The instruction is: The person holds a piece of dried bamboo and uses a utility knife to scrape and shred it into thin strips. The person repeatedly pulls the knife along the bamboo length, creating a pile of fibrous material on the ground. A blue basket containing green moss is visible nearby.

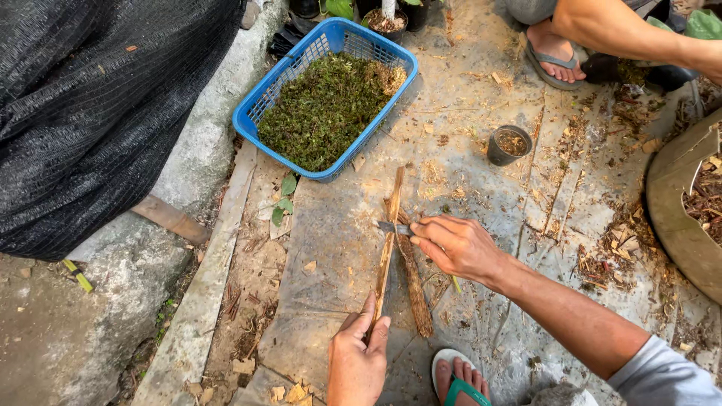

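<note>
My left hand (356, 358) pinches the near end of a long thin strip of wood (388, 240) that lies lengthwise on the concrete ground. My right hand (457, 244) grips a knife (392, 228), its blade laid across the strip about halfway along. A second, thicker piece of bark-covered wood (415, 289) lies just right of the strip, under my right hand.
A blue plastic basket (265, 89) full of green moss sits at the upper middle. A small dark pot (508, 144) stands to its right. Another person's arm (624, 30) and sandalled foot (555, 60) are at the top right. A round tray of bark chips (677, 218) lies at the right edge, black netting (90, 105) at the left, my own sandalled foot (459, 380) at the bottom.
</note>
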